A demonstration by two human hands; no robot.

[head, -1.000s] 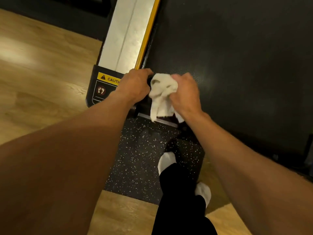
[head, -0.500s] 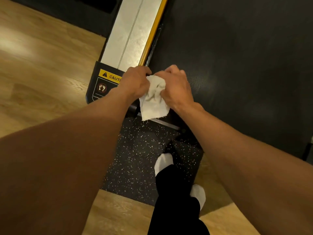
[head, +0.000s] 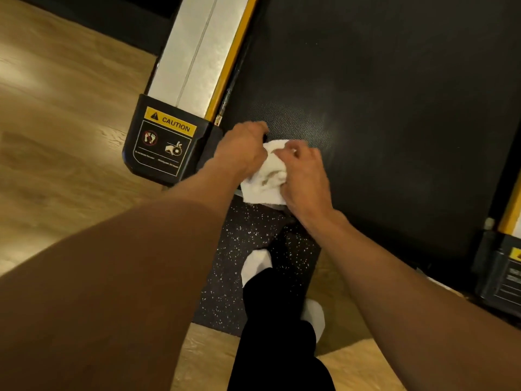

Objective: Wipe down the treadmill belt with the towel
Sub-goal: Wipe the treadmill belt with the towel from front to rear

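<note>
The black treadmill belt (head: 380, 94) fills the upper right of the head view. A small white towel (head: 267, 179) is bunched at the belt's near left corner, partly hanging over the rear edge. My left hand (head: 242, 148) grips the towel's left side with curled fingers. My right hand (head: 304, 176) holds its right side, fingers curled over the cloth. Much of the towel is hidden between the two hands.
A silver side rail (head: 194, 52) with a yellow strip runs along the belt's left, ending in a black cap with a CAUTION label (head: 169, 125). A second end cap (head: 504, 272) shows at right. Below are a speckled mat (head: 225, 277), wood floor and my socked feet (head: 256, 263).
Both hands and the towel have shifted right, off the end cap and onto the belt's corner. The towel is more bunched between the hands, and the caution label is now uncovered.
</note>
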